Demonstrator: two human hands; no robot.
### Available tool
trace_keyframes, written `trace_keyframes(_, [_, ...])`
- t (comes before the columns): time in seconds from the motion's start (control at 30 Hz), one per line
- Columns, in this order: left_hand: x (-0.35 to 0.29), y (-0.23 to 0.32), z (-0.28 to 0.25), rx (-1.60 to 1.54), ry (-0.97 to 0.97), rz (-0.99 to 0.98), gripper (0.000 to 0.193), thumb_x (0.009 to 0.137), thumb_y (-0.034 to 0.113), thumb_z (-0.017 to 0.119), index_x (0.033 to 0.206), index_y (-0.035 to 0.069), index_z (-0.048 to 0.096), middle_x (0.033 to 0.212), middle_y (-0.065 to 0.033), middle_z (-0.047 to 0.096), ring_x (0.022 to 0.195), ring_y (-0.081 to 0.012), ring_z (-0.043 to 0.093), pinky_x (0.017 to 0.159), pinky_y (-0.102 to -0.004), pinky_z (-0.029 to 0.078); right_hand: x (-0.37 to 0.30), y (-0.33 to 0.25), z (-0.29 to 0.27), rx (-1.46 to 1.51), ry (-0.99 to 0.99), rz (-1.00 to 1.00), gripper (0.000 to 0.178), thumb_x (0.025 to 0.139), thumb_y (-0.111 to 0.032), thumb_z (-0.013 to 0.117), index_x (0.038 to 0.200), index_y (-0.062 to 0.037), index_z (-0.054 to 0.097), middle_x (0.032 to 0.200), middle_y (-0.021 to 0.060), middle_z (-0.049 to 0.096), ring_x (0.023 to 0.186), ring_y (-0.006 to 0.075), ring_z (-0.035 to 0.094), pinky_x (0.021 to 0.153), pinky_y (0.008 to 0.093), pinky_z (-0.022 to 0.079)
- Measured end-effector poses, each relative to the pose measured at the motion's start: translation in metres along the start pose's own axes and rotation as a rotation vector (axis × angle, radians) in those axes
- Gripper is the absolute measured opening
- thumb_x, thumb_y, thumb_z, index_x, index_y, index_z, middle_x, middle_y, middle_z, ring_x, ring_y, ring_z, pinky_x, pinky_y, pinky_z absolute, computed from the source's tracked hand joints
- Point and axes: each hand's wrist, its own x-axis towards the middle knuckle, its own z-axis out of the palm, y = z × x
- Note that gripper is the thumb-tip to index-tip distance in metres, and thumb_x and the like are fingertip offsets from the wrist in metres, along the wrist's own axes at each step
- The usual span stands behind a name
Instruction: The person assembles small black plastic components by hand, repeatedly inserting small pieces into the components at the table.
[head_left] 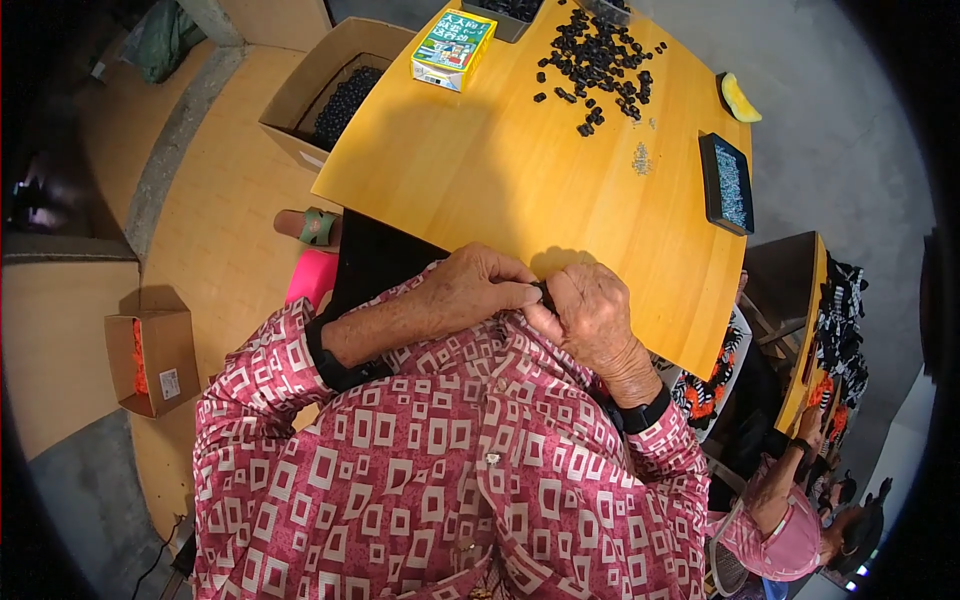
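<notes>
Both my hands meet at the near edge of the table, fingertips together. My left hand [473,288] is closed in a pinch on a small black part [543,291]. From the other side my right hand [592,312] is closed around the same part, its fingers curled and hiding most of it. The exact kind of part cannot be made out. Farther up the yellow wooden table [440,175] lies a loose spread of small black parts [600,60]. Nearer than these is a little pile of tiny silvery pieces [641,158].
A black tray [712,180] of small metal pieces sits at the table's right edge, below a yellow crescent-shaped thing [740,98]. A printed carton [453,50] stands at far left. Beside the table are an open cardboard box [290,100] of dark parts and, lower right, another person [775,510].
</notes>
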Motion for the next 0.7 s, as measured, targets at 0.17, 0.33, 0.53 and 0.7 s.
trace_keyframes(0.17, [-0.001,0.002,0.001,0.013,0.021,0.003,0.025,0.086,0.021,0.069,0.092,-0.002,0.074,0.075,-0.0068,0.072,0.070,-0.0103,0.062,0.065,-0.0286,0.049,-0.002,0.000,0.004,-0.003,0.006,-0.011,0.027,0.079,-0.019,0.075,0.077,-0.0028,0.053,0.069,0.0113,0.050,0.062,0.0300,0.057,0.057,0.0399,0.050])
trace_keyframes(0.33, [-0.002,0.002,0.001,0.030,0.031,0.008,0.025,0.086,0.021,0.069,0.092,-0.002,0.075,0.076,-0.0067,0.072,0.071,-0.0103,0.062,0.066,-0.0285,0.049,-0.003,-0.002,0.006,-0.006,0.011,-0.022,0.027,0.079,-0.019,0.075,0.077,-0.0023,0.054,0.069,0.0121,0.050,0.063,0.0311,0.058,0.059,0.0405,0.051])
trace_keyframes(0.53, [-0.005,0.002,0.001,0.011,0.015,-0.017,0.021,0.086,0.018,0.069,0.093,-0.001,0.075,0.077,-0.0066,0.072,0.072,-0.0101,0.063,0.068,-0.0275,0.049,-0.002,-0.007,0.003,-0.048,-0.053,-0.014,0.025,0.080,-0.017,0.075,0.080,-0.0011,0.055,0.072,0.0131,0.052,0.067,0.0311,0.060,0.062,0.0404,0.053])
trace_keyframes(0.7, [-0.008,0.000,0.002,0.049,0.013,-0.050,0.020,0.086,0.016,0.069,0.094,-0.001,0.075,0.080,-0.0065,0.073,0.074,-0.0101,0.063,0.070,-0.0269,0.050,-0.008,-0.016,0.007,-0.060,-0.105,0.063,0.024,0.083,-0.021,0.073,0.081,-0.0029,0.057,0.073,0.0117,0.053,0.066,0.0277,0.060,0.063,0.0386,0.052])
